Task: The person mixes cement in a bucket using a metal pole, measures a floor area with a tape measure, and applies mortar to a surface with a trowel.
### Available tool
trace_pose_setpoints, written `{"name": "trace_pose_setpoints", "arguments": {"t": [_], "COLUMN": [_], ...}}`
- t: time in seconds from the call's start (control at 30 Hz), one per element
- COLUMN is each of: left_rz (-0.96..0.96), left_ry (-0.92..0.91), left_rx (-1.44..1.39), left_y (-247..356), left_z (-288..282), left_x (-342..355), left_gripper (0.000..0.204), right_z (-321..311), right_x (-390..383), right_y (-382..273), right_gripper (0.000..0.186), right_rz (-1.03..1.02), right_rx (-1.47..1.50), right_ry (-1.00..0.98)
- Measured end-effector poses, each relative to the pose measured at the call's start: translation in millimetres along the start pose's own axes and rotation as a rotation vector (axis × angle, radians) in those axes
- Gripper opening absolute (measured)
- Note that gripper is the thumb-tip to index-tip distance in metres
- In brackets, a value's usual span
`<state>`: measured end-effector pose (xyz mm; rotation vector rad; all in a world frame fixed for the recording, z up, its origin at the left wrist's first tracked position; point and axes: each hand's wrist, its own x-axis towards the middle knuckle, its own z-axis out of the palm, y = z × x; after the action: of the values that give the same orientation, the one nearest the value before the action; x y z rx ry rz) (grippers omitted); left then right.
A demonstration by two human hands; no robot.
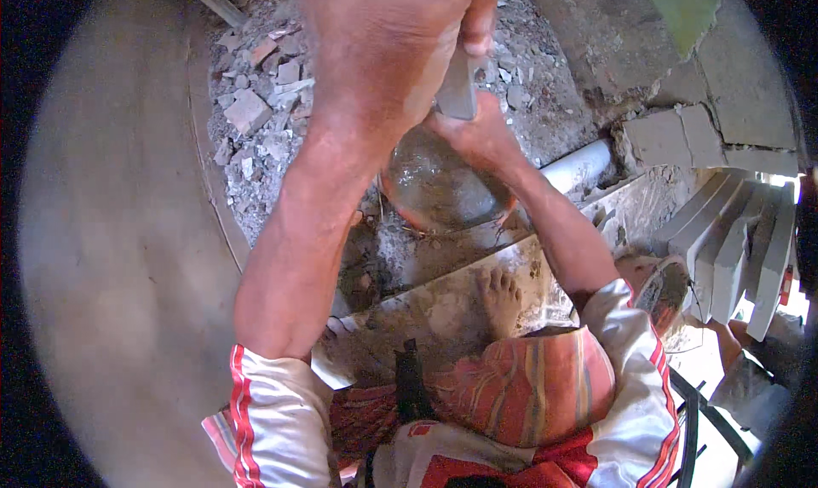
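My left hand (388,37), large and close at the top of the view, is closed on a flat grey strip (458,88), with the thumb along its edge. What the strip is made of or belongs to I cannot tell. Beyond it, my right hand (477,134) is curled by the strip's lower end, and its fingers are mostly hidden. Below the hands stands a round basin with an orange rim (419,224). Murky grey water (447,181) lies in it.
Broken masonry rubble (249,111) covers the ground beyond and to the left. A pale pipe (579,166) runs right of the basin. White slabs (728,232) lean together at the right, near a bucket (663,288). My bare foot (501,301) rests on a concrete ledge (434,305).
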<state>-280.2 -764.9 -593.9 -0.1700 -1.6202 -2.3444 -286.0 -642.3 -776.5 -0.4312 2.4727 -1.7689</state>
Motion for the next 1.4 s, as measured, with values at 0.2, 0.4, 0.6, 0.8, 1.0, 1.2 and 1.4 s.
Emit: {"name": "trace_pose_setpoints", "arguments": {"t": [0.2,0.4,0.6,0.8,1.0,1.2,1.4], "left_rz": [-0.007,-0.231,-0.123,0.106,-0.054,-0.221,-0.068], "left_ry": [-0.087,-0.017,0.011,-0.183,-0.124,-0.033,-0.06], "left_rx": [0.167,0.213,0.256,-0.007,0.341,0.326,0.236], "left_y": [-29,-25,18,34,-10,-14,29], "left_z": [-8,-10,11,18,13,1,18], "left_x": [6,3,-1,9,5,0,6], "left_gripper": [0.031,0.031,0.037,0.041,0.04,0.037,0.034], "right_z": [26,34,3,-11,31,39,-21], "right_x": [2,-24,-27,2,2,-19,-22], "right_y": [29,24,-26,-45,21,24,-61], "right_gripper": [0.032,0.037,0.032,0.031,0.032,0.034,0.031], "right_rz": [0.141,0.223,0.231,0.068,0.107,0.232,0.273], "right_rx": [0.227,0.259,0.161,0.088,0.195,0.214,0.048], "right_ry": [-0.051,-0.196,-0.196,-0.041,0.048,-0.048,-0.129]}}
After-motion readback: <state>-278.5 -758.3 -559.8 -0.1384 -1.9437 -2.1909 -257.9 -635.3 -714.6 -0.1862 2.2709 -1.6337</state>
